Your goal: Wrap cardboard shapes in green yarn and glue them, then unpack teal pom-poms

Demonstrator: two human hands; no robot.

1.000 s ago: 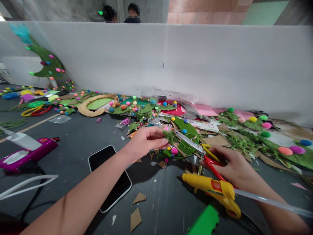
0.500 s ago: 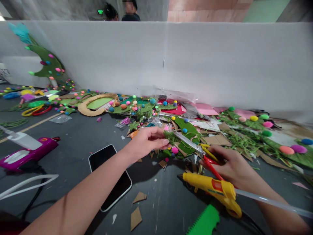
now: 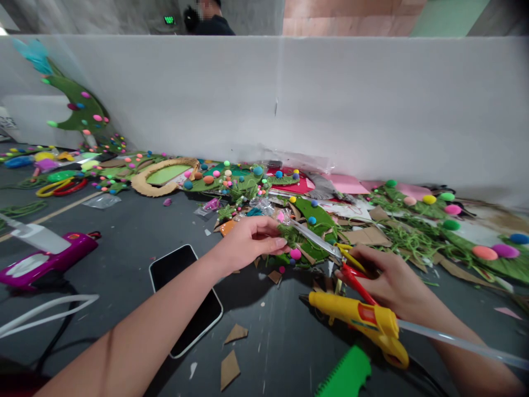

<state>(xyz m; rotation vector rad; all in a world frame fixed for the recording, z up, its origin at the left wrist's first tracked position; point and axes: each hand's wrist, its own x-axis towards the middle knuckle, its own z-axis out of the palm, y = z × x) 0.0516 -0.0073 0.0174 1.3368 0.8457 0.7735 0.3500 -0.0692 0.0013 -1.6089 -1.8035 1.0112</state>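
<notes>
Gray table (image 3: 285,347): two hands (image 3: 250,242) (image 3: 390,278), one holding scissors (image 3: 317,239).

Head-worn view, forward and downward

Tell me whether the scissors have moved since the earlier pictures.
Yes, slightly: the scissors, in the right hand, have shifted toward the left hand, judged against the glue gun lying nearby.

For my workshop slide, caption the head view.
Right hand holds metal scissors with red and yellow handles, blades at a fuzzy green tuft in the left hand.
</notes>
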